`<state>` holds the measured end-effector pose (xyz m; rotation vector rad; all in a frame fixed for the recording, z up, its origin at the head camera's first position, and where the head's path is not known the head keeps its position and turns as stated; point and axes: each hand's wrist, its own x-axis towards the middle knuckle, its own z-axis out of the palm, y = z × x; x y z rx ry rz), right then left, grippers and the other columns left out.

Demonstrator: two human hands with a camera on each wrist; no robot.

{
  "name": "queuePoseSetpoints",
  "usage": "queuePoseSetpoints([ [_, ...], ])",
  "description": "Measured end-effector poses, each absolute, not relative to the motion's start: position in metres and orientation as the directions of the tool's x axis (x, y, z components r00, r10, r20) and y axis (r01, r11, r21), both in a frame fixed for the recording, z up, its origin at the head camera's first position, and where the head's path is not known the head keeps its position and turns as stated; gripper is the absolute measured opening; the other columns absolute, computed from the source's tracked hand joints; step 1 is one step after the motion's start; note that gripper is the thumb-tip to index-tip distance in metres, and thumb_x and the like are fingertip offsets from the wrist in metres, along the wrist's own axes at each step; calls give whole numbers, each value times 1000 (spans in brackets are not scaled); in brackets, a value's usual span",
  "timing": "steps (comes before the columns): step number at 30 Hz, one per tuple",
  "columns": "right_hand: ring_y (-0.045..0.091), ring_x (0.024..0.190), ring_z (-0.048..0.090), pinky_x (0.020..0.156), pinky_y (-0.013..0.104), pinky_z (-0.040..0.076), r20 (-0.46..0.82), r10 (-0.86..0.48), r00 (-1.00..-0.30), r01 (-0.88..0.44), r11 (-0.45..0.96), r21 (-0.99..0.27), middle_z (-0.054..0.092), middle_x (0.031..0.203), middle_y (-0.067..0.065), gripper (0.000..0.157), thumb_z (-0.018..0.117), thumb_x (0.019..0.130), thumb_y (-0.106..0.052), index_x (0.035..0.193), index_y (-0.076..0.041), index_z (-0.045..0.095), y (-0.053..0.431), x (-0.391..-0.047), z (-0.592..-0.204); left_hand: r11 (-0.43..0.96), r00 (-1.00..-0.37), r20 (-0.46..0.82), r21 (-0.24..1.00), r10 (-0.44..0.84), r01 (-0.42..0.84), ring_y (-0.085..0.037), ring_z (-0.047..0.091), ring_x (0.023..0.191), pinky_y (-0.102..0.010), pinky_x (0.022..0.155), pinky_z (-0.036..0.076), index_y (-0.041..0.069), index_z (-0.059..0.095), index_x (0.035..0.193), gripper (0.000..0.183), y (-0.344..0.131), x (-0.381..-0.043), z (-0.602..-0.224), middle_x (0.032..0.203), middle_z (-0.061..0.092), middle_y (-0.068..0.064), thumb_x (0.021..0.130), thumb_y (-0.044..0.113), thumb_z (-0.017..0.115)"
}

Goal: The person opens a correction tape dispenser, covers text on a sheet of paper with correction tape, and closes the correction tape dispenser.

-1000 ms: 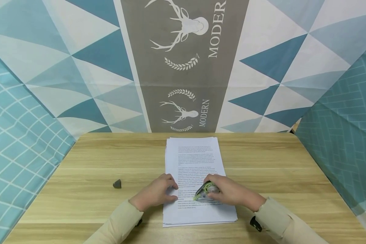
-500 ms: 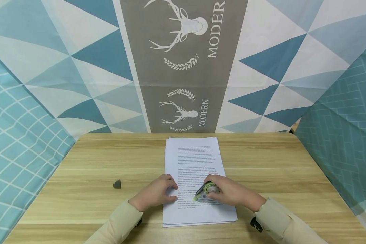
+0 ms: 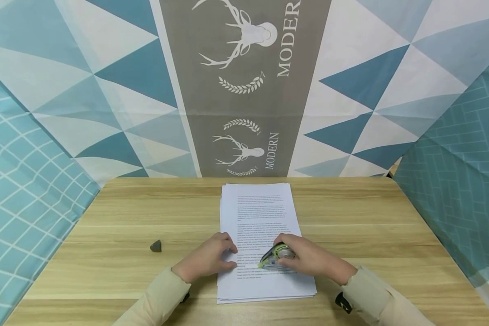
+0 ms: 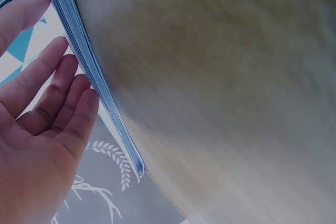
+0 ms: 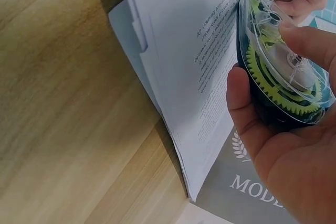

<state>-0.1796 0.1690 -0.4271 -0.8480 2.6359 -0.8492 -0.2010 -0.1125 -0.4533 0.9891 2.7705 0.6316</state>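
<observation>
A stack of printed paper lies in the middle of the table in the head view. My right hand grips a correction tape dispenser, clear-cased with green gears inside. The dispenser's narrow tip is at the lower lines of text on the top sheet. My left hand rests at the stack's left edge, its fingers loosely bent and holding nothing. In the left wrist view the fingertips touch or nearly touch the side of the stack. Whether tape lies under the tip cannot be seen.
A small dark grey piece lies on the wooden table left of the left hand. Patterned cloth walls stand at the table's back and sides.
Almost nothing differs. Both hands, the paper and the correction tape dispenser keep their places; the right wrist has shifted very slightly to the right.
</observation>
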Motion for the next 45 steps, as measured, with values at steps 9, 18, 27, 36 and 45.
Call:
queuePoseSetpoints([
  [9, 6, 92, 53, 77, 25, 45, -66, -585, -809, -422, 655, -627, 59, 106, -8, 26, 64, 88, -27, 110, -21, 53, 171, -181, -427, 698, -781, 16, 437, 624, 567, -12, 51, 88, -27, 81, 47, 6, 69, 95, 28, -112, -202, -452, 93, 58, 2, 75, 26, 74],
  [18, 10, 97, 56, 80, 27, 46, -85, -554, -828, -356, 638, -683, 60, 109, -7, 29, 63, 87, -33, 113, -23, 54, 176, -180, -431, 702, -782, 8, 434, 623, 564, -12, 52, 89, -27, 82, 47, 6, 69, 95, 29, -112, -202, -451, 94, 58, 2, 76, 27, 74],
  [27, 10, 96, 57, 77, 25, 46, -71, -546, -835, -328, 597, -732, 61, 107, -6, 28, 64, 87, -33, 112, -25, 54, 179, -179, -433, 706, -784, -5, 438, 621, 557, -12, 51, 89, -27, 81, 47, 6, 69, 95, 29, -112, -203, -451, 93, 57, 2, 76, 27, 74],
  [36, 9, 94, 57, 76, 24, 45, -42, -540, -840, -328, 569, -754, 63, 105, -5, 28, 65, 86, -30, 111, -23, 56, 186, -179, -428, 710, -784, 1, 424, 621, 563, -11, 51, 88, -27, 82, 47, 6, 69, 95, 28, -111, -202, -451, 93, 57, 2, 76, 27, 74],
  [45, 8, 92, 58, 75, 24, 47, -20, -493, -870, -307, 573, -760, 63, 104, -5, 29, 66, 86, -32, 112, -23, 55, 192, -181, -428, 696, -776, 3, 442, 631, 567, -11, 51, 86, -26, 80, 46, 7, 69, 92, 26, -109, -201, -448, 90, 58, 2, 74, 25, 75],
])
